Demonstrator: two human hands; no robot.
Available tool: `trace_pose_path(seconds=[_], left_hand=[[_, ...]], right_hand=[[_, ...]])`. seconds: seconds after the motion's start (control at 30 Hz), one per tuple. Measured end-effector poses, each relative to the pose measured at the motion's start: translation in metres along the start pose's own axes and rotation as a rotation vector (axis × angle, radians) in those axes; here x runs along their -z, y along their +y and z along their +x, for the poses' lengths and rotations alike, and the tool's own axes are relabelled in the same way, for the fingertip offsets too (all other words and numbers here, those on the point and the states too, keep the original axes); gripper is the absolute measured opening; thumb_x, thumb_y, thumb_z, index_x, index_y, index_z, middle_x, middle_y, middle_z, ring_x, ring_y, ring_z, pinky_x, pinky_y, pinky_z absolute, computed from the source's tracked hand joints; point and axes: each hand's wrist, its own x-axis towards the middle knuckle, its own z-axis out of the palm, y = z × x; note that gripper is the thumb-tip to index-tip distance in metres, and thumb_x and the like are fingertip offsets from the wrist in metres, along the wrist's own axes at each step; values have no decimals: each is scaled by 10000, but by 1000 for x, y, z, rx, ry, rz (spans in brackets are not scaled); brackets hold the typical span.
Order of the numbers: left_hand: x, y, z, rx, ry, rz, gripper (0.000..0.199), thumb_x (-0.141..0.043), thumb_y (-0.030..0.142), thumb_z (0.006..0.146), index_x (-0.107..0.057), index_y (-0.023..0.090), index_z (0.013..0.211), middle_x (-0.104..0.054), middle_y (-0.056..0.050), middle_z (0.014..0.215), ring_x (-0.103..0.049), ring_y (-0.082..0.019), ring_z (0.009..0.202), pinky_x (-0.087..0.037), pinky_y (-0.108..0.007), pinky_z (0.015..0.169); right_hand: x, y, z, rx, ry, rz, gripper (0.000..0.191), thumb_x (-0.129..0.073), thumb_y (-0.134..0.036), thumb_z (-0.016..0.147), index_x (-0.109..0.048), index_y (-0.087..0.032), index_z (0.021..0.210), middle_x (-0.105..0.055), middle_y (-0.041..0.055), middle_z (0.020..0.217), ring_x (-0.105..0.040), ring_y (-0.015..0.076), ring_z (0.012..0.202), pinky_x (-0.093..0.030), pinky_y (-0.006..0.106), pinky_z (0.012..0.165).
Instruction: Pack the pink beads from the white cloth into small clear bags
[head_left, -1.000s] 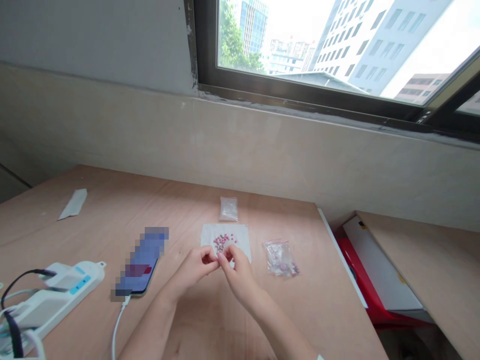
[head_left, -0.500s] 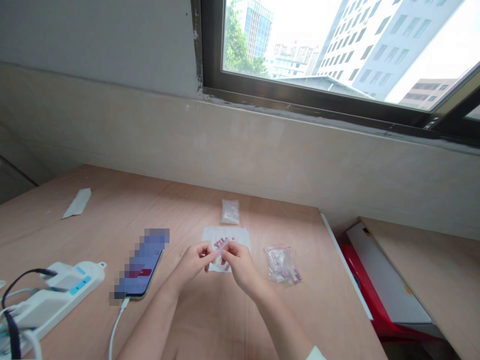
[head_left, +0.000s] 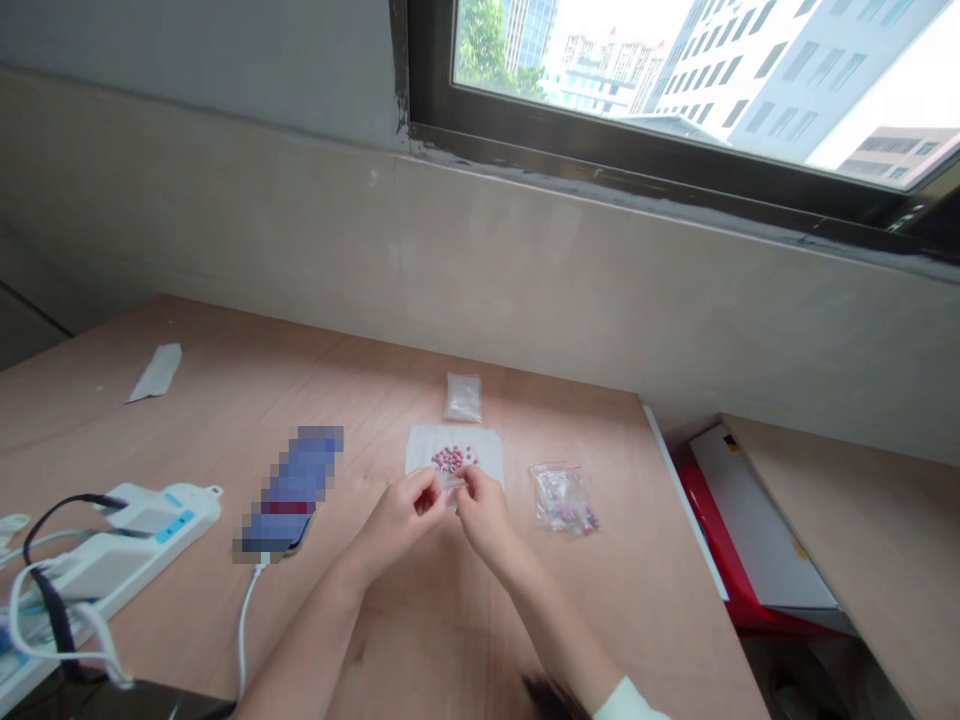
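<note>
While the left hand (head_left: 405, 515) and right hand (head_left: 484, 518) meet: small translucent piece (head_left: 450, 490) pinched above pink beads (head_left: 452, 459)

Fingers: on both hands the thumb and forefinger press in on the small translucent piece, and the remaining fingers curl inward, partly hidden. Position: the piece sits between the two hands, just short of the lower edge of the paper; neither hand is clearly nearer. Long axis: mostly covered by the fingertips, so it cannot be fixed with confidence. The visible part seems to run roughly away from the person, toward the beads.

Both forearms enter from the near desk edge, the right ending in a white cuff (head_left: 626, 702). Just past the fingertips, the pink beads lie in a loose cluster on a white paper sheet (head_left: 487, 445). Beyond the sheet lies a small clear bag (head_left: 463, 397); to its right, a clear zip bag (head_left: 562, 498) holds pinkish contents.

To the left on the plywood desk (head_left: 525, 620) are a phone (head_left: 292, 490), obscured by pixelation, with its white cable (head_left: 244, 620), then a white power strip (head_left: 161, 530). A paper strip (head_left: 156, 372) lies farther off. Past the right desk edge stands a red folder (head_left: 720, 530). Farthest is a window (head_left: 675, 80) showing tower blocks.
</note>
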Motion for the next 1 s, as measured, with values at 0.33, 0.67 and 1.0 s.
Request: trace_pose_path(seconds=[0.33, 0.67, 1.0], left_hand=[[24, -36, 6, 292, -4, -253, 365, -376, 473, 756, -508, 166, 902, -537, -9, 756, -499, -110, 608, -401, -222, 562], [17, -73, -13, 412, 34, -512, 295, -543, 418, 680, -477, 142, 761, -475, 48, 589, -459, -61, 483, -370, -186, 461], [22, -91, -8, 403, 120, -538, 293, -583, 405, 654, -480, 137, 713, -505, 50, 536, -461, -61, 453, -373, -181, 454]], right_hand=[[15, -15, 12, -104, -158, 475, 252, -384, -97, 556, -537, -173, 741, -516, -39, 558, -430, 85, 468, -327, 202, 457], [-10, 26, 7, -170, -8, 476, 122, -451, -282, 699, -373, -203, 749, -462, -69, 518, -397, 69, 390, -299, 179, 381], [-17, 41, 15, -122, -113, 241, 113, -482, -258, 669, -443, -170, 611, -472, -44, 513, -383, 59, 412, -281, 169, 374]])
